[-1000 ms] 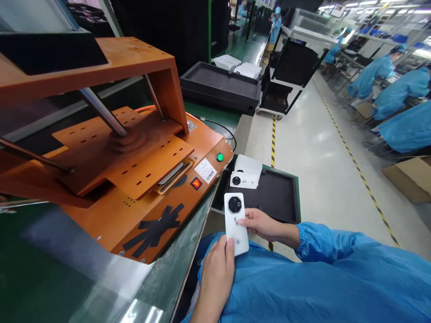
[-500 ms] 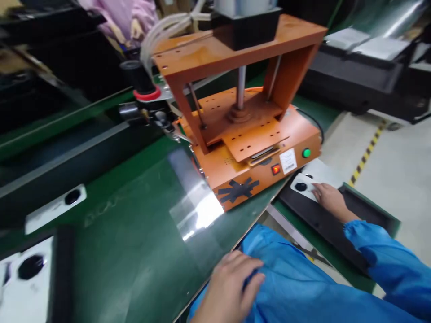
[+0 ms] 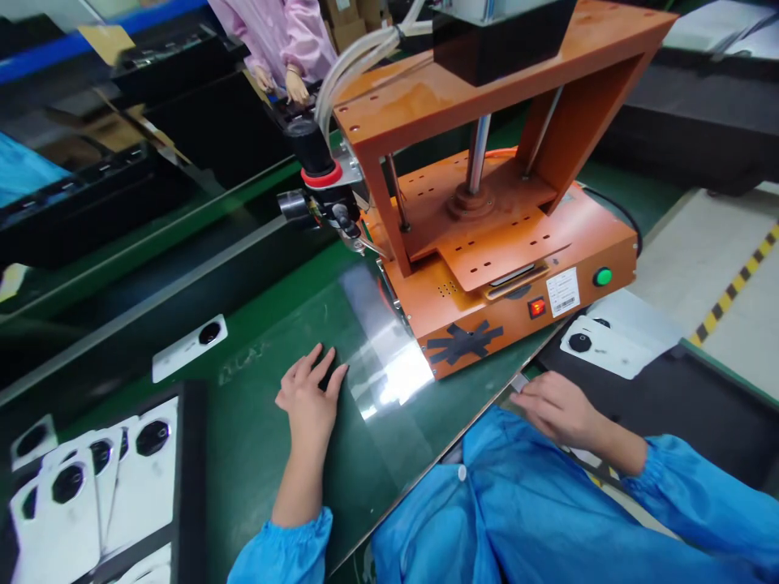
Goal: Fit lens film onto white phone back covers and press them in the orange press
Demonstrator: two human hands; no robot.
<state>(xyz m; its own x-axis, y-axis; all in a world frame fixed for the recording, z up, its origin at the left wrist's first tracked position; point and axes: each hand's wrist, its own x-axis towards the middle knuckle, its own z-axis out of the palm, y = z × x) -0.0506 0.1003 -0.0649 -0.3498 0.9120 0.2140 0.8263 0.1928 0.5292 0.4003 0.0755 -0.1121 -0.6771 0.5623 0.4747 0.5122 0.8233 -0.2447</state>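
My left hand (image 3: 309, 393) is held over the green work surface (image 3: 256, 454), its fingers apart and nothing in it. Near the table's front edge, my right hand (image 3: 558, 408) has its fingers curled together, with nothing visible in them. A white phone back cover (image 3: 602, 349) with a round black camera area lies on the black tray (image 3: 687, 405) to the right, apart from that hand. In front of me stands an orange press machine (image 3: 377, 300), with a lit red switch, a green button and black tape on its front. Part of a plate shows under its press plate.
At the left, several white phone back covers (image 3: 143, 478) lie overlapping in a black tray (image 3: 193, 478). Another single cover (image 3: 190, 347) rests farther back. A clear film (image 3: 389, 369) lies beside the machine. A person in a pink sleeve (image 3: 307, 36) works across the line.
My left hand has moved from the table's front edge up and left over the green surface. My right hand has left the cover on the right tray and moved left. The view has shifted left.
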